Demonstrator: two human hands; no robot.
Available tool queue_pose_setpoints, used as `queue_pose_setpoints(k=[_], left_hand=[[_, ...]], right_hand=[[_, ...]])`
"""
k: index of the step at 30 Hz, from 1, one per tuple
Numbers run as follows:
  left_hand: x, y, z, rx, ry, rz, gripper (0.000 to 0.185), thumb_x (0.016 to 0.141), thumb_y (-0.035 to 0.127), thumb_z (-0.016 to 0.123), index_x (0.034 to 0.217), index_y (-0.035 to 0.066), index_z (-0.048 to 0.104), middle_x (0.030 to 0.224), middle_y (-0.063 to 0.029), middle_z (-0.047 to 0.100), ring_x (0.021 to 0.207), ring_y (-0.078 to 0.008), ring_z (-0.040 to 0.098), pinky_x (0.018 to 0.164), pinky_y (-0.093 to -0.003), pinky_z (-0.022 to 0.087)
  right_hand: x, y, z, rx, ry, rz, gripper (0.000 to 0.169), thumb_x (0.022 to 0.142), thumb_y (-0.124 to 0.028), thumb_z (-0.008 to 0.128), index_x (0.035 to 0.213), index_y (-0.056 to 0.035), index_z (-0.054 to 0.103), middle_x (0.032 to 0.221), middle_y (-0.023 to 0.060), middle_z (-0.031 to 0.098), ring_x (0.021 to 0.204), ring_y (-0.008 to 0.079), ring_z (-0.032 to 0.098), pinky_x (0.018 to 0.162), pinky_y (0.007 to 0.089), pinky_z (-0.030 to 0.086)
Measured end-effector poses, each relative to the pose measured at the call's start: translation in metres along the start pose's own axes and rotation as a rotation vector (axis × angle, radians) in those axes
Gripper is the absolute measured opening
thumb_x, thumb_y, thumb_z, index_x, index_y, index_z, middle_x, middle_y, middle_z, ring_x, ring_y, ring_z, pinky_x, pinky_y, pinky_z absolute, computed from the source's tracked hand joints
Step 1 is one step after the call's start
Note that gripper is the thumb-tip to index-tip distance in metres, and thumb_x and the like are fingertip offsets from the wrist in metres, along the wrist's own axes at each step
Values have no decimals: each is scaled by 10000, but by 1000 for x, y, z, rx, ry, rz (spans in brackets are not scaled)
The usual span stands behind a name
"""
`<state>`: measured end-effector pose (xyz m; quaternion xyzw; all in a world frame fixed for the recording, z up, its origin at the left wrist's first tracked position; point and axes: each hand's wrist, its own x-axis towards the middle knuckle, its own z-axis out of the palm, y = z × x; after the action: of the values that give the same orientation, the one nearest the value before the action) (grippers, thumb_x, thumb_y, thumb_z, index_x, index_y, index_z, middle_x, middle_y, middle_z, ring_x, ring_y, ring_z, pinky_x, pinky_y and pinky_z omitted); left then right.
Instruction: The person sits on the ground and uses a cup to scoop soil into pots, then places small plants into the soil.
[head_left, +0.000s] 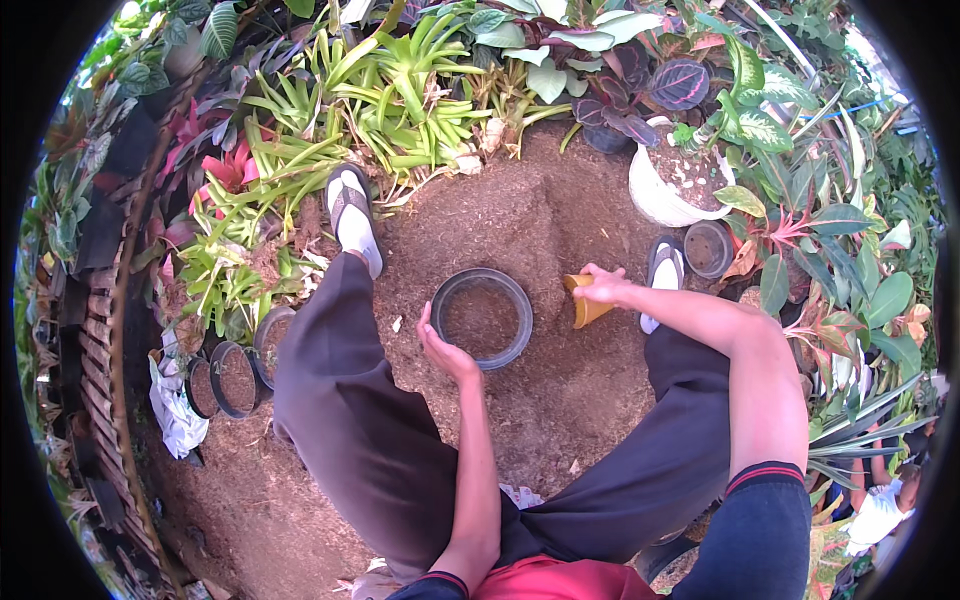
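A round black plastic pot (520, 343) sits on the brown soil between my legs, with dark soil inside it. My left hand (448, 349) rests along the pot's near left side, fingers extended and held close together against the outer wall. To the right of the pot, my right hand (606, 286) grips a small ochre-yellow container (591, 312), tilted with its mouth towards the left, low over the soil. What the yellow container holds is hidden from this angle.
A white pot (654, 196) with a plant and a small dark pot (708, 249) stand beyond my right foot. Several black pots (238, 379) line the left side near a crumpled white bag (177, 417). Bromeliads (409, 90) border the far ground. Another person (879, 510) appears at the lower right.
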<state>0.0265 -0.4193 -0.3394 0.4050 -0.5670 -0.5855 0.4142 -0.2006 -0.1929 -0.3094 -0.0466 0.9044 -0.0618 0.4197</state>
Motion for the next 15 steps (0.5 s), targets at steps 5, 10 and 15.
queue_pose_setpoints(k=[5,10,15], left_hand=[[-3,2,9,-129,41,-31,516,1119,280,302,1345,-54,625,1385,-177,637,1323,-288,569,1179,-423,381],[-1,-6,8,-128,38,-16,507,1115,262,303,1342,-55,627,1385,-176,638,1324,-286,570,1179,-420,384],[-4,9,10,-174,22,-41,499,1115,256,306,1342,-50,627,1385,-176,636,1330,-289,565,1180,-422,383]], right_hand=[[7,40,-66,236,-381,-145,729,852,-434,721,1520,-313,455,1413,57,564,1185,262,611,835,424,549],[-14,38,-128,334,-639,-151,756,849,-379,730,1545,-331,438,1554,90,446,1341,317,508,1021,482,488],[-30,8,-133,480,-702,-364,759,895,-312,696,1593,-343,401,1612,89,392,1315,318,516,1053,515,462]])
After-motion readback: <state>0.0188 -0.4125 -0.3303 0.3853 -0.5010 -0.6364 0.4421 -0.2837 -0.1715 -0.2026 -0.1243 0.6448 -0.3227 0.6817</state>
